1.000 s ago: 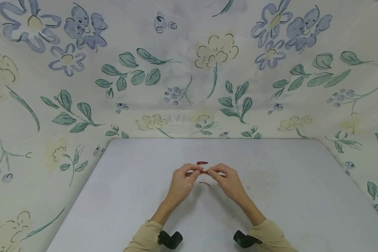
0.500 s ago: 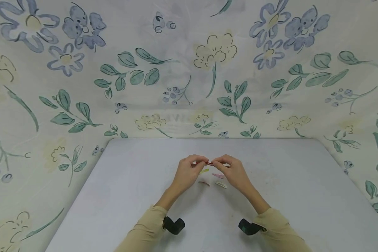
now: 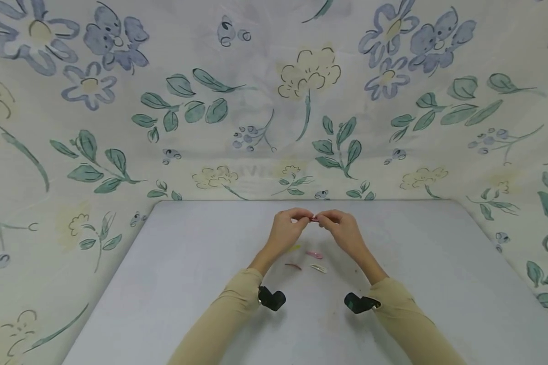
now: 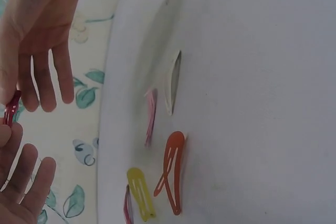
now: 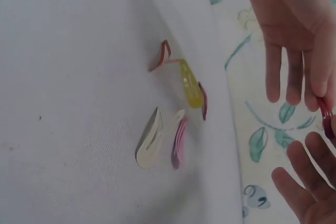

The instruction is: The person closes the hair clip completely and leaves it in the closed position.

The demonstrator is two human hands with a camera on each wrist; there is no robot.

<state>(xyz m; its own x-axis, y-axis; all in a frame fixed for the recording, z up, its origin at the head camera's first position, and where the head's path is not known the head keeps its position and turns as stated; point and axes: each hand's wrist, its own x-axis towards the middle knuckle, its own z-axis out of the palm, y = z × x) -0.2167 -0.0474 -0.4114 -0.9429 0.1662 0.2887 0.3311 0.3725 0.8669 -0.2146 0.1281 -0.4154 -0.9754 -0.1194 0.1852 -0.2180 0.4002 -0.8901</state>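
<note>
A glossy red snap hair clip (image 3: 314,219) is held up over the far part of the table. My left hand (image 3: 288,228) pinches one end between thumb and forefinger, and my right hand (image 3: 342,230) pinches the other. In both wrist views the remaining fingers extend away from the clip. Below lie an orange hair clip (image 4: 176,166) with its prongs spread apart, a yellow one (image 4: 138,190), a pink one (image 5: 179,142) and a cream one (image 5: 150,142). A dark red clip (image 5: 203,100) lies against the yellow clip; my left hand hides it in the head view.
The white table (image 3: 187,263) ends at a floral cloth backdrop (image 3: 255,101), which rises behind it and at both sides. Black wrist cameras (image 3: 272,298) sit at the cuffs of both tan sleeves (image 3: 219,314). Small specks dot the tabletop on the right.
Both hands have moved away from me and slightly right, keeping the red clip between them. The yellow, pink and cream clips have come into view; the dark red clip has become hidden by the left hand.
</note>
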